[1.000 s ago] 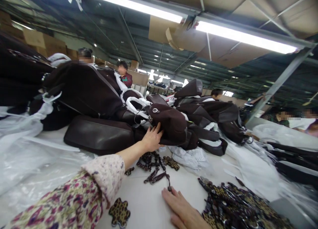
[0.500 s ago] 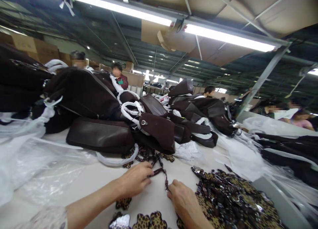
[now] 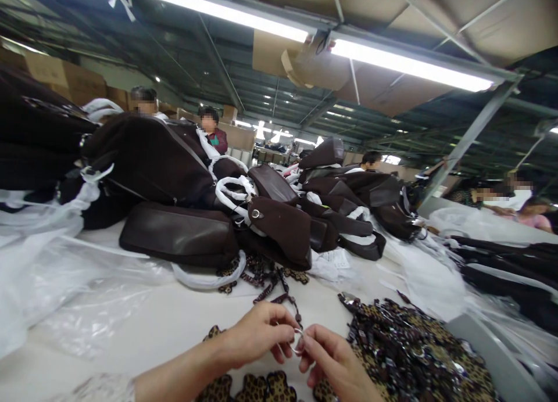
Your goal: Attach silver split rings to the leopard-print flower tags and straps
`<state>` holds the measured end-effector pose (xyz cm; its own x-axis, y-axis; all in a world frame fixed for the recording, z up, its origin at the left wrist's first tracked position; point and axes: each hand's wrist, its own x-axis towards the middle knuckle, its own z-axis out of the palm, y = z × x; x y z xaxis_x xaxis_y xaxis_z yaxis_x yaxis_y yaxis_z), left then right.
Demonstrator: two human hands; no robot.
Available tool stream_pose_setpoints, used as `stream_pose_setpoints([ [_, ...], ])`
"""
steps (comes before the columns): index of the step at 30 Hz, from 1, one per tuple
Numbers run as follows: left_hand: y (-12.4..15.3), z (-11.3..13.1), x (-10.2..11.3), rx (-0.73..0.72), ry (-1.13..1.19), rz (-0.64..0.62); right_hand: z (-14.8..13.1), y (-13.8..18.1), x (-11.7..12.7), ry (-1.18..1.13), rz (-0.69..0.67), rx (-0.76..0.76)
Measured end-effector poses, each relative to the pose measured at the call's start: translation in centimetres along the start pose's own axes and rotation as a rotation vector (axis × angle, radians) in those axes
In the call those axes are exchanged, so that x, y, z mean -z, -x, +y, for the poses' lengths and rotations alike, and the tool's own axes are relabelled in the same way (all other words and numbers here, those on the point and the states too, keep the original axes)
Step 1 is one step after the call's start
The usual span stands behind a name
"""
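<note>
A thin silver metal ring (image 3: 296, 351) is pinched between my two hands over the table. My left hand (image 3: 257, 335) grips its left side with thumb and fingers, and my right hand (image 3: 328, 355) pinches the right side. Just beyond the fingertips trails a dark brown beaded strap (image 3: 285, 298), reaching back toward the bags; whether it joins the ring is hidden. Leopard-print flower-shaped pieces (image 3: 279, 386) lie below my hands, partly covered by my forearm. Right of my right hand is a heap of leopard-print charms and dark straps (image 3: 410, 350).
Dark brown bags (image 3: 178, 233) with white-wrapped handles are piled across the back. Clear plastic sheeting (image 3: 87, 297) covers the left side. A grey panel (image 3: 488, 350) borders the charm heap. Several people sit or stand farther off, one in a dark red top (image 3: 219, 140).
My left hand has let go of the strap and come right and nearer. Both hands now meet at the silver ring, which is lifted into view. The camera view shifted slightly.
</note>
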<state>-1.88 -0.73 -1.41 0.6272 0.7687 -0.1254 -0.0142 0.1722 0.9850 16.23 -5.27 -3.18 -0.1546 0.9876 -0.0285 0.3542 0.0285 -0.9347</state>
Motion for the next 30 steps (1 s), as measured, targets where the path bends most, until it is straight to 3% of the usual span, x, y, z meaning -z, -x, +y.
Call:
stream_pose_setpoints([
  [4,0.5,0.5,-0.9,0.016,0.123,0.101,-0.8,0.7,-0.8,-0.337,0.095,-0.047],
  [9,1.0,1.5,-1.3,0.049,0.178,0.17,-1.1,1.6,-1.0,-0.534,0.198,0.06],
  [15,0.9,1.7,-2.0,0.081,0.167,0.193,-1.0,2.0,-1.5,-0.611,0.196,0.048],
  [25,1.3,1.5,-2.4,0.1,0.226,0.171,-0.8,1.9,-1.9,-0.554,0.324,0.043],
  [30,1.5,1.1,-2.5,0.111,0.239,0.155,-0.7,2.1,-1.7,-0.515,0.287,0.018],
])
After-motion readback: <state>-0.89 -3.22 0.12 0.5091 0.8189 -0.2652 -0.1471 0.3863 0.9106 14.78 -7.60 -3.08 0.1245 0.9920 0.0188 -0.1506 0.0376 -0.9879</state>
